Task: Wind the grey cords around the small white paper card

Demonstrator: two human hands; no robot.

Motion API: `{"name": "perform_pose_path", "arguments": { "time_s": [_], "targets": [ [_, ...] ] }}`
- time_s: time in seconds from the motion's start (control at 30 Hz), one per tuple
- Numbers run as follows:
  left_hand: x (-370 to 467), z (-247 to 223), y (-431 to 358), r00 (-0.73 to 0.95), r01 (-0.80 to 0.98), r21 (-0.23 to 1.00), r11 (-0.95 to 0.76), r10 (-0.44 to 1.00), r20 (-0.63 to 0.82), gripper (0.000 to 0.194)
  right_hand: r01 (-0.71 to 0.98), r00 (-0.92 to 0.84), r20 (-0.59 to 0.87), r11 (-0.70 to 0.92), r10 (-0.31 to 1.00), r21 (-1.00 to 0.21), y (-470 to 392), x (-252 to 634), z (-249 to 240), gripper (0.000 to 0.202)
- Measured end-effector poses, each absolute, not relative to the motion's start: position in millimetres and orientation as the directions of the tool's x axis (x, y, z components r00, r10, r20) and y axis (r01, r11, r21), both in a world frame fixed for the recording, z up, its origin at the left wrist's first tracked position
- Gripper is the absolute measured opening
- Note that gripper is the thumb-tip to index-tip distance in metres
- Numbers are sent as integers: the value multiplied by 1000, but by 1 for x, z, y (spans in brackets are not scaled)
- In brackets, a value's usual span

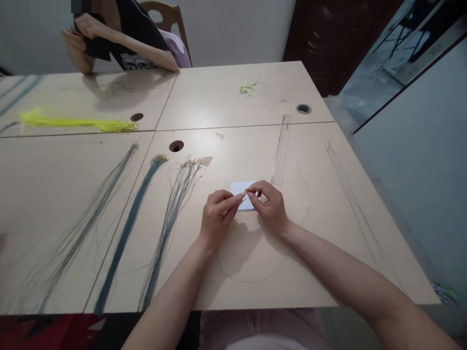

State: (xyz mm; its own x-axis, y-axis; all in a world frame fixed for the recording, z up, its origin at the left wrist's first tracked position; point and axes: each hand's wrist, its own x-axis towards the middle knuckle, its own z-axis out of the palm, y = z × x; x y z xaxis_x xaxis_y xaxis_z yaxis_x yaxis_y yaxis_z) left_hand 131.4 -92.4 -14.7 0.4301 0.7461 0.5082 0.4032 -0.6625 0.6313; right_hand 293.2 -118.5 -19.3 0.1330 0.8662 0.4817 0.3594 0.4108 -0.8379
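Strands [171,214] are lying at nine o'clock from the left hand [218,212], which is pinching narrowly above a card [238,187]; thread [252,282] is curving at the card's six o'clock; the right hand [270,206] is pinching likewise, what either is holding being too small to tell.

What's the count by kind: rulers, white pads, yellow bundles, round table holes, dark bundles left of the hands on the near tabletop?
Rulers: 1
White pads: 1
Yellow bundles: 1
Round table holes: 3
Dark bundles: 3
Total: 9
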Motion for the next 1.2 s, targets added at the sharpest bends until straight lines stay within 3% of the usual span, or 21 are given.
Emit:
{"name": "perform_pose_path", "arguments": {
  "time_s": [0.4,0.77,1.2],
  "targets": [
    [132,-13,-92,424,400,631,-665,745,515,27,402,111,511,432,852,-808,-119,294,-21,9],
    [134,-9,-95,424,396,654,-645,760,493,21,604,16,582,456,813,-653,-119,297,-24,7],
    [135,-12,-96,534,378,581,-720,683,499,35,558,119,553,405,825,-724,-119,296,-18,9]
  ]
}}
